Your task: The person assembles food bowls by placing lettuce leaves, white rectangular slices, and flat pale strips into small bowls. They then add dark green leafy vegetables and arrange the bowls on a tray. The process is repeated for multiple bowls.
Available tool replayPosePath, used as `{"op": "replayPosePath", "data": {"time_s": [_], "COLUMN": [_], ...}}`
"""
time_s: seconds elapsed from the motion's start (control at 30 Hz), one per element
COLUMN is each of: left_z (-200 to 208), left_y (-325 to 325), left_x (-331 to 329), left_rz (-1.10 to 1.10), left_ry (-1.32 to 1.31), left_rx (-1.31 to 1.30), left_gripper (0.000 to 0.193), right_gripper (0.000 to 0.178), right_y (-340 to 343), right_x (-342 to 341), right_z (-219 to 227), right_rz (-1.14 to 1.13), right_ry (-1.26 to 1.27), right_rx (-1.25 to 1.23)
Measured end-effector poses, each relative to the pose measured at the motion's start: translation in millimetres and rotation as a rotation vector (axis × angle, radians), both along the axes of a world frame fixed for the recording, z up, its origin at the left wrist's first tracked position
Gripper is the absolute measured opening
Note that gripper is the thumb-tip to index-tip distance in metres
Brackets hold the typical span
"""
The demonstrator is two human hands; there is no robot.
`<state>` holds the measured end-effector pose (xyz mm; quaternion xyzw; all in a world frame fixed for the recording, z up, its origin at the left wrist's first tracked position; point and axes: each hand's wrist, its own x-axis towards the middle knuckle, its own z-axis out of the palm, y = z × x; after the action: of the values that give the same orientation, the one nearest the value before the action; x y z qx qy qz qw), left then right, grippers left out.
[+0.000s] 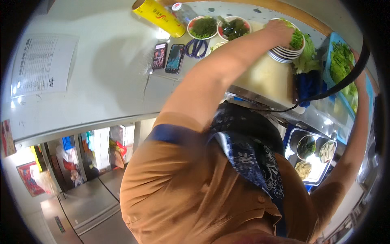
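By the left hand [280, 33], a bowl [293, 50] holds greens [297, 40].

Two phones [174, 59], two bowls [190, 26] of dark greens [204, 28], one pair of scissors [196, 48], one yellow canister [159, 18] and one bottle [183, 13] lie left of the left hand [279, 32], one blue basket [328, 61] right of it.

bowl of greens [297, 41] | upright atop stacked white bowls [280, 58] | light-blue basket [328, 53] | right of them, holding leafy greens [340, 65]
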<state>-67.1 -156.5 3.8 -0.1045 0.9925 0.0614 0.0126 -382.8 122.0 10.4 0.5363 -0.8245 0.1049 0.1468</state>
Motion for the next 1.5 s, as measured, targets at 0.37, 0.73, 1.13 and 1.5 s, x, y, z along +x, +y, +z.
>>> {"op": "replayPosePath", "data": {"time_s": [0.37, 0.73, 1.13, 1.5], "left_z": [-29.7, 12.3, 6.6, 8.7], "left_y": [-0.8, -51.2, -39.4, -15.2], "left_x": [-26.2, -15.2, -10.1, -12.5], "left_rz": [0.019, 0.021, 0.010, 0.055], "left_ry": [0.015, 0.296, 0.236, 0.320], "left_rx": [-0.091, 0.201, 0.188, 0.208], "left_gripper": [0.033, 0.046, 0.049, 0.049], "right_gripper": [0.044, 0.033, 0.026, 0.026], "right_y": [140.5, 155.6, 118.2, 115.6], "right_x": [36.0, 127.3, 169.9, 153.1], "right_z": [6.1, 13.7, 28.9, 24.0], "right_rz": [-0.205, -0.315, -0.491, -0.367], "right_ry": [-0.113, -0.244, -0.303, -0.239], "right_rx": [-0.033, -0.356, -0.361, -0.319]}}
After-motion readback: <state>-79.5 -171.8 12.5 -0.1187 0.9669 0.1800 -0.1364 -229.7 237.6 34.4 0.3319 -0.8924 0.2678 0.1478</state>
